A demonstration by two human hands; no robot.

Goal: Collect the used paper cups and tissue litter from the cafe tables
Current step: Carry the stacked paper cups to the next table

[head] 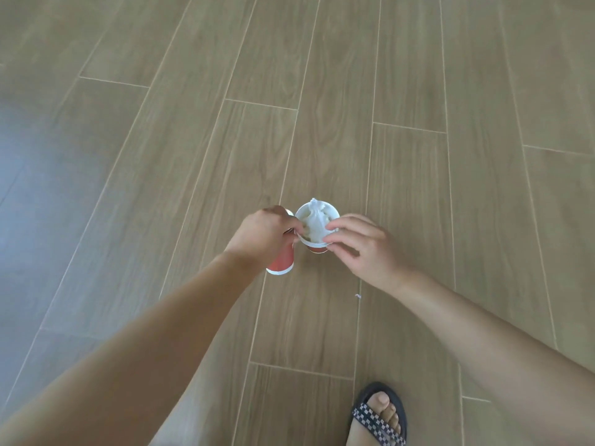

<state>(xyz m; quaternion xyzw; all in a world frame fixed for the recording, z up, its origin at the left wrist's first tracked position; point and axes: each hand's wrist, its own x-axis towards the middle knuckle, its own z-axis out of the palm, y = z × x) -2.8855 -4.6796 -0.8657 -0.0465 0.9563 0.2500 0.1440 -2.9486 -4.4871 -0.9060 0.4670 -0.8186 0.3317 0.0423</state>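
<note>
Above the wood-plank floor (161,156), both hands held paper cups at mid-frame.

Left hand (262,235) was closed around a red cup (281,263), its white base rim pointing down toward the camera. Just right of it, touching, a second cup (317,249) stood mouth-up, stuffed with crumpled white tissue (315,220); right hand (367,249) pinched its near rim, fingertips (331,227) at the tissue. Count: two cups visible, one tissue wad, one small white scrap (357,296) on the floor, one sandalled foot (380,416).
</note>
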